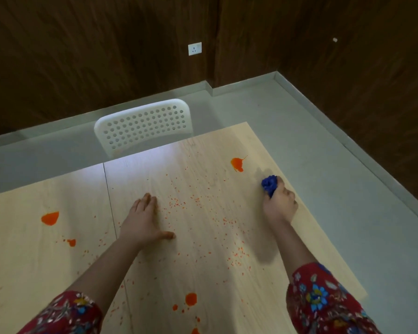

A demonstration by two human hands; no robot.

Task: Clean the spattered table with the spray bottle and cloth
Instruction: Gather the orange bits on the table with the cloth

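On the table (203, 153), right hand (279, 206) grips cloth (270, 184), left hand (144, 220) flat.

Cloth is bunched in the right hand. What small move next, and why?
Probably slide the right hand with the blue cloth forward-left onto the orange blot: it lies just beyond the cloth, unwiped, while the left hand braces flat on the table.

Dark wood walls (106, 56) meet a grey floor (299, 128). A white chair (143, 126) stands far, below a wall socket (194, 48).
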